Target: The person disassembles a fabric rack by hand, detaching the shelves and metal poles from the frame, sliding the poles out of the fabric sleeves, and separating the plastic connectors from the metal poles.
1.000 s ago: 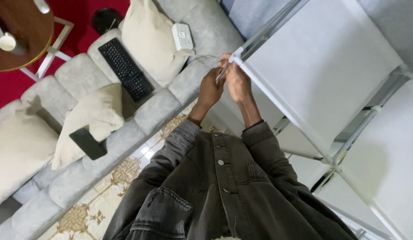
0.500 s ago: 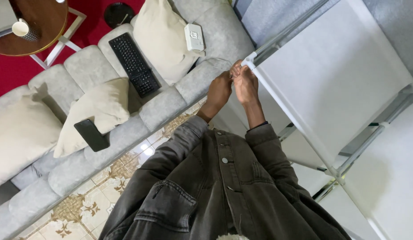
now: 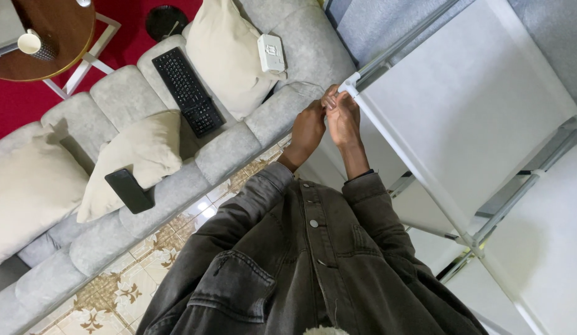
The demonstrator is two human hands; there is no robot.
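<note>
Two hands | left hand (image 3: 308, 127), right hand (image 3: 343, 115) pinch shelf corner connector (image 3: 349, 84) | white shelf panel (image 3: 468, 105) bare

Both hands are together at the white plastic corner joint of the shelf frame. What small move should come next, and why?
Probably press the joint down. Both the left hand and the right hand pinch at the white plastic corner joint on the white fabric shelf rack, so it may not be fully seated yet.

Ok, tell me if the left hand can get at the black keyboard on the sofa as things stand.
Probably yes. The left hand is at the white shelf corner, and the black keyboard lies uncovered on the grey sofa to its left, with nothing between them.
</note>
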